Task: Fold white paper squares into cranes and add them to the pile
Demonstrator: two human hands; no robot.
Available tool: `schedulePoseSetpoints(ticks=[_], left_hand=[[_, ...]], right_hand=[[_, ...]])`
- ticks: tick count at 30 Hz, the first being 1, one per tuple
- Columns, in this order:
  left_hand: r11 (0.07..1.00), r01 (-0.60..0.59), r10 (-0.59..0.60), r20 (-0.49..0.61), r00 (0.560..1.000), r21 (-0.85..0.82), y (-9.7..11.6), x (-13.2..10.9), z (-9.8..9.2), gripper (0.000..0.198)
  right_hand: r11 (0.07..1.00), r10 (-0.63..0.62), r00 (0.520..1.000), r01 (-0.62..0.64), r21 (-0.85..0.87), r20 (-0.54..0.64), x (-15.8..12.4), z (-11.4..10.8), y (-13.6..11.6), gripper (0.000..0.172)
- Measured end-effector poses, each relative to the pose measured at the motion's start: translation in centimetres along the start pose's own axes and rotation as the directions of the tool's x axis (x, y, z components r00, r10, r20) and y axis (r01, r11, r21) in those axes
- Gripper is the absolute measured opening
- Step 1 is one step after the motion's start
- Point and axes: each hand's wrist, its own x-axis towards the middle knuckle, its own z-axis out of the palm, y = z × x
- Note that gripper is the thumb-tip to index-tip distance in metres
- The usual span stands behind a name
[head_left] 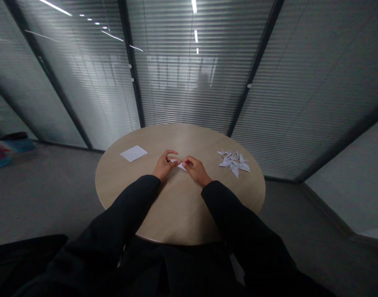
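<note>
Pinching a small piece of folded white paper [180, 166], the left hand [164, 164] and the right hand [195, 170] are held close together over the middle of the tabletop, with the fingers curled and neither hand released. The paper is gripped between the fingertips [185, 161] of both hands, with a pointed end showing just below them; the run of its folds is hidden by the fingers. Black sleeves [130, 198] cover both forearms, which are extended over the near side of a round light-wood table [179, 216]. To the right of the right hand, a loose pile of white origami cranes [234, 163] is laid on the table, near the hand but not touching it. To the left of the left hand, a flat square sheet of white paper [133, 153] is lying apart from the hands. Beyond the table, a grey floor [49, 194] is seen, along with glass partitions with slatted blinds [189, 90], in which ceiling lights are reflected. Blurred blue and pink objects [12, 150] are seen at the far left, too indistinct to be identified.
</note>
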Motion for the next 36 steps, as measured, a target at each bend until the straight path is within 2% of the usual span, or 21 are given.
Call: schedulePoseSetpoints(ticks=[3,5,7,10,14,21,26,29,33,36], left_hand=[[0.992,0.025,-0.023,0.021,1.0,-0.127,-0.2,-0.1,0.0,0.069],[0.982,0.038,-0.033,0.031,0.999,-0.186,-0.4,0.0,0.0,0.074],[0.981,0.051,-0.042,0.051,0.998,-0.185,-0.6,0.1,0.1,0.071],[0.988,0.058,-0.048,0.073,0.996,-0.143,-0.8,0.3,0.2,0.056],[0.992,0.033,-0.029,0.04,0.999,-0.122,-0.8,0.3,0.2,0.041],[0.996,0.031,-0.028,0.037,0.999,-0.082,-1.1,0.5,-0.1,0.039],[0.997,0.011,-0.016,0.072,0.997,0.077,-1.5,0.9,-0.7,0.036],[0.984,-0.029,0.009,0.115,0.993,0.178,-1.6,0.9,-1.0,0.039],[0.975,-0.054,0.011,0.194,0.981,0.214,-1.9,0.8,-1.0,0.038],[0.98,-0.045,0.008,0.191,0.982,0.195,-2.1,0.8,-0.8,0.038]], right_hand=[[0.994,0.075,0.996,-0.071,0.084,-0.04,0.1,0.0,0.3,0.02],[0.979,0.131,0.988,-0.117,0.167,-0.079,0.2,0.1,0.6,0.021],[0.96,0.177,0.978,-0.146,0.238,-0.113,0.2,0.2,0.7,0.023],[0.946,0.201,0.972,-0.16,0.283,-0.124,0.1,0.4,0.6,0.024],[0.954,0.192,0.976,-0.16,0.253,-0.104,0.0,0.6,0.4,0.024],[0.984,0.138,0.99,-0.134,0.113,-0.031,-0.1,0.4,0.5,0.021],[0.998,0.068,0.996,-0.069,0.014,0.053,-0.1,0.1,0.7,0.016],[0.996,0.072,0.994,-0.068,-0.049,0.085,-0.1,0.1,0.9,0.016],[0.994,0.106,0.991,-0.106,-0.004,0.081,0.0,0.2,1.2,0.012],[0.99,0.121,0.991,-0.124,0.061,0.059,0.2,0.1,1.4,0.012]])
